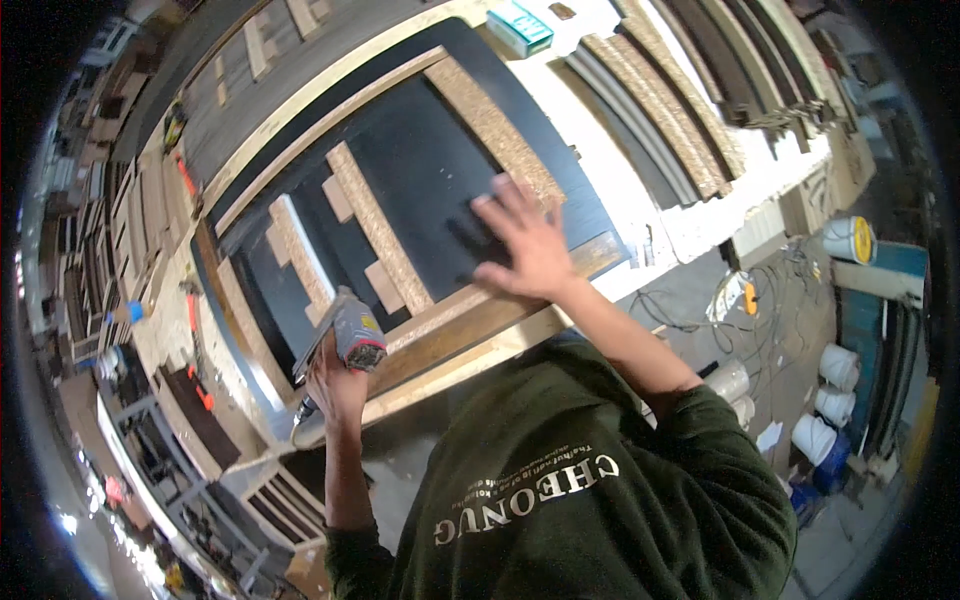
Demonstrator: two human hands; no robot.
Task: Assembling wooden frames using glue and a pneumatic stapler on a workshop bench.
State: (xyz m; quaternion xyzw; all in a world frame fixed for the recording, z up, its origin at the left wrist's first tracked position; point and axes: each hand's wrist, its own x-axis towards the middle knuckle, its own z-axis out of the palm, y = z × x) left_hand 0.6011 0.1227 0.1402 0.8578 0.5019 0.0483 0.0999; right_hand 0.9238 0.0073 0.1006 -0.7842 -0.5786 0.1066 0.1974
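Observation:
My left hand (337, 388) is wrapped round the grip of a grey pneumatic staple gun (358, 335) with a red ring. An air hose fitting shows below that hand. The gun is over the near end of a short chipboard strip (298, 250). Fingers spread, my right hand (530, 250) lies at the near right corner of a wooden frame on a dark panel (420, 150), by the wide chipboard strip (490, 120) and the near rail (440, 325). Between the hands a middle chipboard strip (375, 225) crosses the panel, with small blocks beside it.
A teal and white box (520, 28) sits beyond the panel. Stacked chipboard strips (650, 110) lie to the right. Orange-handled tools (195, 315) are along the left side. Cables (665, 310) and white buckets (838, 368) are on the floor at right.

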